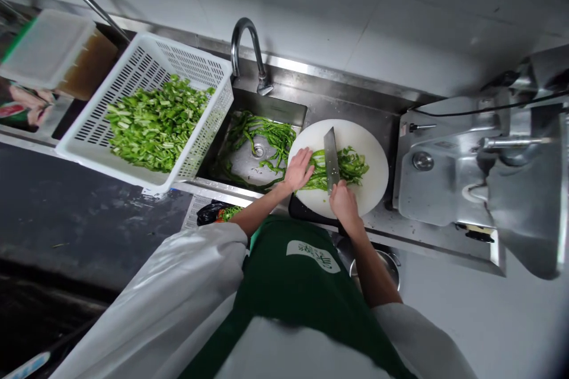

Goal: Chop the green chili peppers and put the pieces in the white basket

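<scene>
On a round white cutting board (377,160) lies a bundle of long green peppers (317,179), with cut pieces (353,164) to the right of the blade. My right hand (345,206) is closed around the handle of a cleaver (331,160), whose broad blade stands across the peppers. At the bundle's left end, my left hand (299,172) rests with its fingers stretched out and apart, touching the peppers. In the sink left of the board, more whole long green peppers (278,137) lie around the drain.
A white perforated basket (195,151) holding chopped green peppers (155,124) stands left of the sink. A curved faucet (245,26) rises behind. At right is a metal slicing machine (435,172) with a cord. A lidded container (53,47) stands far left; a metal pot (386,266) sits below the counter.
</scene>
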Demonstrator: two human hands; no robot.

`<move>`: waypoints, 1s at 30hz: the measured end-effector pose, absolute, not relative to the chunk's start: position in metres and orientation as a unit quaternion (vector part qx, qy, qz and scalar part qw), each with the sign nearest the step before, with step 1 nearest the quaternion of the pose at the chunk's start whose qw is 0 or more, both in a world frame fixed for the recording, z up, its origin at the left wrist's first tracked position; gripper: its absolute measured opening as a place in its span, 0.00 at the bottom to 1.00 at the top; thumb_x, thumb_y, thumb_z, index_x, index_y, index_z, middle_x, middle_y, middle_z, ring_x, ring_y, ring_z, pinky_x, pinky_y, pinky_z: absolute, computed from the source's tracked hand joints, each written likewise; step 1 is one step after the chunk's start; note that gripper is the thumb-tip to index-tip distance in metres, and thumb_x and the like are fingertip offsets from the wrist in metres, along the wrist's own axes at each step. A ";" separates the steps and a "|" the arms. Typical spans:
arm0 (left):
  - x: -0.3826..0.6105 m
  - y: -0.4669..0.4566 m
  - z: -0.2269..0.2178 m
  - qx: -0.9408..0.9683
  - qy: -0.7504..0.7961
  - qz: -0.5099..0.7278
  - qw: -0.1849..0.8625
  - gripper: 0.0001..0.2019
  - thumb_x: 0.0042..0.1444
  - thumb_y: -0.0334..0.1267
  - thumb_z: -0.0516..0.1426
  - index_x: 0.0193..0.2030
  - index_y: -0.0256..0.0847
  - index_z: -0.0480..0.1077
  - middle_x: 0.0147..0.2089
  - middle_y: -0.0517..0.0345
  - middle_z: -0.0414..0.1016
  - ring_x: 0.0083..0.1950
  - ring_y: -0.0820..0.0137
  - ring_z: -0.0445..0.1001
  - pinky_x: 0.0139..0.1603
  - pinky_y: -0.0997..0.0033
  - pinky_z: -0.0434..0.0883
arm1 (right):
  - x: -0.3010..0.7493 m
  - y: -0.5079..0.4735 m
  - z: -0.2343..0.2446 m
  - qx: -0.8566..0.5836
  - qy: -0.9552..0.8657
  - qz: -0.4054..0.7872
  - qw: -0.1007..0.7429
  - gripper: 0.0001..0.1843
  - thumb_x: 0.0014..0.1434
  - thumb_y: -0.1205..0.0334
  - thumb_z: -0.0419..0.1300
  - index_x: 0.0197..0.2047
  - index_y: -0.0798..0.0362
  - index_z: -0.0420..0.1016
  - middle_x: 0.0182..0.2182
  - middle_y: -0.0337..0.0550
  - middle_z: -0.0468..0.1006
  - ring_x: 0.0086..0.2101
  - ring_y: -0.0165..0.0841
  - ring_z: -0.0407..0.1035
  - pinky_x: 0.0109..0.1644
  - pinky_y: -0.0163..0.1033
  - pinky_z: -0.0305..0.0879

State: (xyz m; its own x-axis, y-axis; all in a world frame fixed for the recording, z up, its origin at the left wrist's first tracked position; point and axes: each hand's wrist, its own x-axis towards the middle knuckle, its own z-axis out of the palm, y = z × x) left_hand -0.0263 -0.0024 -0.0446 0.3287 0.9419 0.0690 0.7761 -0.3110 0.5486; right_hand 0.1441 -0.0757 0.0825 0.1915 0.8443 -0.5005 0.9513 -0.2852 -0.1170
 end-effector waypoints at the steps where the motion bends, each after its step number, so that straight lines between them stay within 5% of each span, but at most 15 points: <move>1: -0.025 -0.004 -0.047 0.795 0.535 0.181 0.221 0.30 0.75 0.49 0.41 0.78 0.37 0.56 0.81 0.46 0.52 0.83 0.58 0.47 0.78 0.48 0.57 | 0.140 -0.078 0.081 0.759 0.589 -0.250 0.122 0.15 0.76 0.63 0.45 0.57 0.59 0.67 0.46 0.62 0.82 0.49 0.43 0.79 0.50 0.40 0.67; 12: -0.032 -0.001 -0.055 0.803 0.508 0.188 0.248 0.27 0.76 0.46 0.40 0.72 0.37 0.64 0.74 0.43 0.65 0.78 0.63 0.60 0.79 0.53 0.59 | 0.124 -0.069 0.053 0.764 0.581 -0.256 0.118 0.16 0.77 0.63 0.44 0.58 0.61 0.66 0.47 0.63 0.82 0.48 0.43 0.80 0.48 0.40 0.67; 20: -0.030 -0.016 -0.057 0.778 0.545 0.185 0.250 0.33 0.76 0.50 0.38 0.80 0.32 0.48 0.83 0.41 0.44 0.84 0.60 0.41 0.81 0.50 0.52 | 0.125 -0.084 0.076 0.743 0.607 -0.244 0.144 0.16 0.77 0.62 0.44 0.55 0.59 0.69 0.44 0.60 0.83 0.46 0.42 0.80 0.47 0.38 0.66; 25: -0.021 -0.018 -0.064 0.796 0.525 0.156 0.258 0.33 0.76 0.47 0.38 0.78 0.25 0.51 0.82 0.35 0.47 0.84 0.58 0.42 0.82 0.50 0.46 | 0.107 -0.083 0.058 0.741 0.602 -0.250 0.162 0.16 0.77 0.65 0.43 0.56 0.61 0.68 0.45 0.62 0.83 0.47 0.42 0.80 0.45 0.37 0.66; 30: -0.030 -0.016 -0.062 0.791 0.519 0.166 0.277 0.31 0.77 0.47 0.37 0.78 0.31 0.52 0.81 0.40 0.50 0.83 0.62 0.45 0.82 0.50 0.49 | 0.108 -0.072 0.050 0.748 0.594 -0.254 0.151 0.17 0.78 0.63 0.43 0.57 0.62 0.67 0.45 0.62 0.83 0.46 0.43 0.80 0.44 0.38 0.66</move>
State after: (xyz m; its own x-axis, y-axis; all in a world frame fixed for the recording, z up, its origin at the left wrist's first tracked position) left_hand -0.0300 -0.0162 -0.0618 0.4067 0.9132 -0.0256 0.7293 -0.3077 0.6111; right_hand 0.1082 -0.0718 0.0501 0.1643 0.8128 -0.5590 0.9658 -0.2478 -0.0764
